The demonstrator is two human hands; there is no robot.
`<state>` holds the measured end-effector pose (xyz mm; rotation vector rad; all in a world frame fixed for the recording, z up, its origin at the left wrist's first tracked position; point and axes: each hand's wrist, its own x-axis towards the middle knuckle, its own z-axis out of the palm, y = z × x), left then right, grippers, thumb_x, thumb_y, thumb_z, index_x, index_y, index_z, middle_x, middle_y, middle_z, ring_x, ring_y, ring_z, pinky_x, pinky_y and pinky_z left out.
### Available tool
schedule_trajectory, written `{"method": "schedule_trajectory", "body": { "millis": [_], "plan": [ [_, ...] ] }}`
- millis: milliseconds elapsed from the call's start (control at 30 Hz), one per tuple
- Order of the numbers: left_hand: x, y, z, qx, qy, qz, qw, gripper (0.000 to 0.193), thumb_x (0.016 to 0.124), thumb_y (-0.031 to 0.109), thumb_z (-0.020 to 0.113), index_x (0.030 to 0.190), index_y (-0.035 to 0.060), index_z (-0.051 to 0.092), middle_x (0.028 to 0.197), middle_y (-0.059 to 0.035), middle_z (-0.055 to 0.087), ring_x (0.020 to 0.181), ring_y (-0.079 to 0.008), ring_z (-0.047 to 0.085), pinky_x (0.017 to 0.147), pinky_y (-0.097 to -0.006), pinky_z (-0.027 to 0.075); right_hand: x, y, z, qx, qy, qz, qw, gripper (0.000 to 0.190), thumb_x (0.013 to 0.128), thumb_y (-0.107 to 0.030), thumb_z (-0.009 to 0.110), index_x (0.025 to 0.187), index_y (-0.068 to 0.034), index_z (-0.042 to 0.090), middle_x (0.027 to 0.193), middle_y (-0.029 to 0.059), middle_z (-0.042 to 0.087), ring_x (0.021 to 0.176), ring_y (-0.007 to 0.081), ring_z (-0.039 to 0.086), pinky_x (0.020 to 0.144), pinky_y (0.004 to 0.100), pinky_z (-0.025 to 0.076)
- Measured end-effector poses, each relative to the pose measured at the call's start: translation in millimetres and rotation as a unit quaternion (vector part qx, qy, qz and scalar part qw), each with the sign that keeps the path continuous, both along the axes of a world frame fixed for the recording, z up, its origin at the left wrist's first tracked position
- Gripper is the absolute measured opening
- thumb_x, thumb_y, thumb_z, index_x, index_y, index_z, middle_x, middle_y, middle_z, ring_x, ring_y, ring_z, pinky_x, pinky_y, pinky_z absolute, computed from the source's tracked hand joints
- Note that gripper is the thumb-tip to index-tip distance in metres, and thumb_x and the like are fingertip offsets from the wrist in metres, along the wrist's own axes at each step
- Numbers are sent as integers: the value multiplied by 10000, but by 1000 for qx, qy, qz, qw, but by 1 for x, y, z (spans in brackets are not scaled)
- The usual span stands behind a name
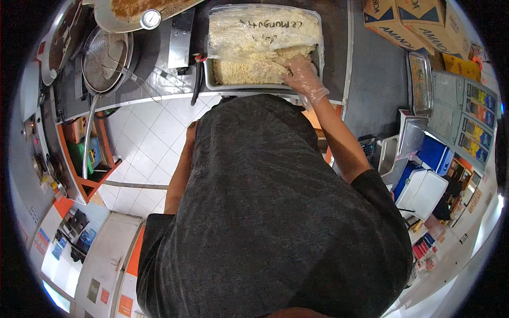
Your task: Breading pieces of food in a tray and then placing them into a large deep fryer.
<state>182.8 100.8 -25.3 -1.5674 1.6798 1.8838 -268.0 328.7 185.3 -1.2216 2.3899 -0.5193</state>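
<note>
A metal tray (pixel 207 75) on the dark counter before me holds pale, crumb-like food (pixel 242 70). Clear plastic film (pixel 230 28) bearing handwriting covers its far part, while the near part lies uncovered. My right hand (pixel 300 75), in a clear disposable glove, is at the tray's right side with its fingers bent over the crumbs; whether they pinch some crumbs or the film's edge I cannot tell. My left hand (pixel 191 133) hangs low by my left side, mostly hidden behind my dark shirt, so its fingers cannot be made out.
Left of the tray are a flat metal appliance (pixel 181 43), a black hose-like handle (pixel 197 81) and round mesh strainers (pixel 106 59). A pan with a dial thermometer (pixel 150 19) stands at the back left. Cardboard boxes (pixel 417 24) and a covered metal container (pixel 420 83) are at the right.
</note>
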Motion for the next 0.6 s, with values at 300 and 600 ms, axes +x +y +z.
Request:
{"method": "schedule_trajectory", "body": {
  "millis": [300, 600],
  "plan": [
    [52, 5, -77, 19, -7, 7, 1000, 397, 954, 303, 565, 1194, 7, 673, 1136, -149, 717, 995, -260, 669, 882, -345, 506, 1, -1, -6, -70, -45, -53, 995, 368, 723, -265, 792, 1007, -39, 727, 892, 179, 669, 910, 384, 641, 827, 459, 511],
    [85, 13, -150, 13, 33, 26, 999, 383, 899, 302, 596, 1146, 22, 685, 1174, -205, 689, 1070, -372, 654, 912, -398, 531, -5, -13, 37, -66, -103, -48, 991, 375, 777, -290, 791, 1036, -32, 709, 998, 188, 711, 953, 339, 690, 881, 419, 526]
  ]
}}
